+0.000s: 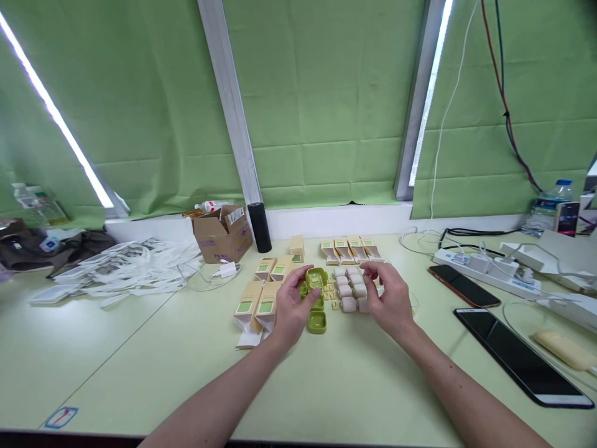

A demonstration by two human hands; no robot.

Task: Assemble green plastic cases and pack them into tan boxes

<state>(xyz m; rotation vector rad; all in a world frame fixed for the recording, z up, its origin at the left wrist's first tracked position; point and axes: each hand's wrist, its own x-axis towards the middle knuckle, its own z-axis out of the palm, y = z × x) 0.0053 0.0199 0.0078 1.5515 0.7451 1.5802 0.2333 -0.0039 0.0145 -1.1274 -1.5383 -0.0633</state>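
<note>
My left hand grips a small green square case, tilted so that its hollow inside faces me. Below it more green cases stand on the table, the nearest one in plain sight and others partly behind my thumb. My right hand is closed in a pinch at the right edge of the rows of small pale, rounded blocks. What its fingertips hold, if anything, is hidden. Between the hands lie several tiny yellowish pieces, too small to name.
Cardboard packs with green squares stand left of my left hand, and more packs stand behind. Farther left are a carton, a black cylinder and white cables. Phones and a power strip lie right.
</note>
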